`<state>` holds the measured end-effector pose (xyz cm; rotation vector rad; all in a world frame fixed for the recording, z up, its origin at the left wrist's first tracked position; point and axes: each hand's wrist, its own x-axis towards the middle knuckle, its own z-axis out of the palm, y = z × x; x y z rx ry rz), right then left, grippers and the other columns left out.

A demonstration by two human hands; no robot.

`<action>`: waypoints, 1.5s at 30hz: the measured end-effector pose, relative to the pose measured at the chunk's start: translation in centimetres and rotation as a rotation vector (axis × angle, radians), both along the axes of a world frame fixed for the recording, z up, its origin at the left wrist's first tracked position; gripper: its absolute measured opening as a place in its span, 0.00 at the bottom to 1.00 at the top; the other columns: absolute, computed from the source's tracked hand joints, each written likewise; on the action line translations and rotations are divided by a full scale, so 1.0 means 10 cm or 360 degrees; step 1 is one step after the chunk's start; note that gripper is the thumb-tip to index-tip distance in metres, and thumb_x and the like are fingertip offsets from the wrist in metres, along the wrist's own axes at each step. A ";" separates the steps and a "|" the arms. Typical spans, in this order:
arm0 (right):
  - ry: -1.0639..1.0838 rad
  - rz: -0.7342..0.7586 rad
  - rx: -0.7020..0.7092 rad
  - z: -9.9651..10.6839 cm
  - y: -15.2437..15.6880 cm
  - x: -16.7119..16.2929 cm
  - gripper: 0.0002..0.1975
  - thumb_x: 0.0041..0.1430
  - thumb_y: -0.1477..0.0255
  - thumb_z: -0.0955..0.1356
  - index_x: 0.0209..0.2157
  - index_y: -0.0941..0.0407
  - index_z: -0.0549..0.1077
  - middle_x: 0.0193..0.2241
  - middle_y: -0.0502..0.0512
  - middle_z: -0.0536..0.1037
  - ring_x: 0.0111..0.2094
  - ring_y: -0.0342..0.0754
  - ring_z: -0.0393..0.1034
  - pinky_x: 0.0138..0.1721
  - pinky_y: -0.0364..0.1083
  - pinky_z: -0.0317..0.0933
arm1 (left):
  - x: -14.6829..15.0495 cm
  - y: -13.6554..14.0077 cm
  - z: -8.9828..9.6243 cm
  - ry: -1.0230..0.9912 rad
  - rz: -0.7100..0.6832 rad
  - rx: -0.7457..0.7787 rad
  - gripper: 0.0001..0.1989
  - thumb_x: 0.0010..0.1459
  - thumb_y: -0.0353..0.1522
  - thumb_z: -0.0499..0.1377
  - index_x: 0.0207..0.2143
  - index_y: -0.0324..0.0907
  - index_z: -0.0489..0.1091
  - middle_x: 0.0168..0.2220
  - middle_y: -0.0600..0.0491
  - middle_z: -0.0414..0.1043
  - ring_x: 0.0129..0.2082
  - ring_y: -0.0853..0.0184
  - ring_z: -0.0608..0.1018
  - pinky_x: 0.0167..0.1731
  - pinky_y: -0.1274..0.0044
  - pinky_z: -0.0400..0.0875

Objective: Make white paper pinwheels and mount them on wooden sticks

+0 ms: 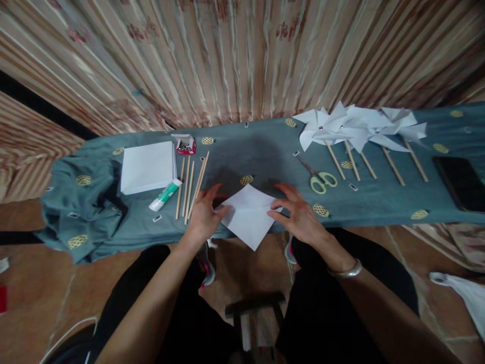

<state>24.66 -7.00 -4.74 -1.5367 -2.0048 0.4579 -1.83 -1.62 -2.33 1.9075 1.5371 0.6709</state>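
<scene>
1. The sheet of paper (pixel 249 222) is held cornerwise at the table's near edge, lowest corner jutting past it; a faint crease seems to cross its middle
2. The left hand (pixel 206 212) and right hand (pixel 301 215) pinch its side corners lightly, thumbs on top, index fingers lifted
3. Best to keep both corners level and the pull even; creases should press crisper on the flat top
4. Leftward on the green cloth (pixel 227 156): wooden sticks (pixel 186 187), a tube (pixel 165 195), stacked paper (pixel 147 167), an open box (pixel 185 145)
5. Rightward: scissors (pixel 317 175), paper pinwheels (pixel 356 126), a phone (pixel 462 182)
6. Curtain (pixel 242 55) behind, tiled floor (pixel 49 283) below
</scene>
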 end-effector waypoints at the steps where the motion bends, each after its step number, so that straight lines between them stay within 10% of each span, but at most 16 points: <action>1: -0.0001 -0.0005 -0.0002 -0.02 0.00 -0.01 0.08 0.60 0.64 0.69 0.33 0.54 0.76 0.60 0.62 0.70 0.64 0.60 0.60 0.60 0.64 0.59 | 0.01 0.01 0.01 0.0013 -0.0035 -0.0036 0.26 0.52 0.36 0.63 0.54 0.39 0.72 0.40 0.47 0.80 0.44 0.57 0.78 0.46 0.68 0.72; 9: -0.0112 -0.0153 0.0116 -0.04 0.11 -0.11 0.16 0.62 0.64 0.67 0.50 0.55 0.74 0.61 0.64 0.68 0.63 0.59 0.62 0.61 0.62 0.60 | 0.14 0.00 0.10 -0.0308 -0.0042 -0.0438 0.10 0.48 0.38 0.64 0.27 0.40 0.78 0.21 0.55 0.74 0.22 0.68 0.71 0.22 0.79 0.61; 14: -0.0300 -0.0603 0.0347 0.12 0.28 0.32 0.20 0.68 0.67 0.59 0.54 0.60 0.71 0.57 0.68 0.73 0.59 0.59 0.67 0.59 0.59 0.61 | 0.16 0.08 0.18 -0.0636 0.0241 -0.0127 0.10 0.49 0.37 0.63 0.28 0.38 0.77 0.24 0.54 0.75 0.25 0.68 0.73 0.26 0.78 0.65; 17: -0.0691 -0.0919 0.0098 0.17 0.27 0.67 0.18 0.65 0.71 0.59 0.50 0.60 0.73 0.49 0.68 0.78 0.49 0.60 0.74 0.50 0.58 0.66 | 0.17 0.13 0.25 -0.0779 0.0364 0.0058 0.11 0.51 0.38 0.64 0.31 0.39 0.77 0.27 0.54 0.78 0.27 0.67 0.75 0.30 0.78 0.68; 26: -0.1017 -0.0878 -0.0166 0.19 0.17 0.76 0.13 0.61 0.69 0.66 0.44 0.59 0.76 0.32 0.67 0.82 0.32 0.59 0.77 0.30 0.50 0.63 | 0.32 0.19 0.39 -0.1752 0.0495 -0.0326 0.15 0.42 0.34 0.72 0.34 0.40 0.78 0.34 0.53 0.81 0.30 0.70 0.79 0.33 0.79 0.73; 34: -0.1267 -0.0611 -0.0357 0.31 0.02 0.59 0.18 0.58 0.69 0.67 0.47 0.64 0.74 0.30 0.67 0.81 0.34 0.60 0.77 0.34 0.50 0.64 | 0.38 0.22 0.52 -0.2154 0.0521 -0.0617 0.16 0.37 0.28 0.72 0.32 0.39 0.76 0.32 0.53 0.80 0.31 0.71 0.81 0.35 0.81 0.77; 40: -0.0947 -0.0451 -0.0422 0.38 -0.06 0.46 0.12 0.55 0.72 0.67 0.41 0.56 0.77 0.29 0.59 0.82 0.33 0.56 0.77 0.33 0.48 0.63 | 0.50 0.14 0.49 -0.2090 0.0308 -0.0849 0.17 0.38 0.31 0.72 0.34 0.37 0.77 0.34 0.47 0.82 0.45 0.54 0.82 0.47 0.66 0.77; 45: 0.0110 -0.0492 -0.0830 0.38 0.13 0.34 0.15 0.48 0.68 0.70 0.40 0.55 0.77 0.28 0.53 0.81 0.30 0.50 0.76 0.33 0.46 0.63 | 0.61 0.20 0.55 -0.2343 0.0416 -0.0842 0.15 0.37 0.28 0.72 0.31 0.41 0.76 0.31 0.53 0.81 0.38 0.61 0.82 0.43 0.72 0.75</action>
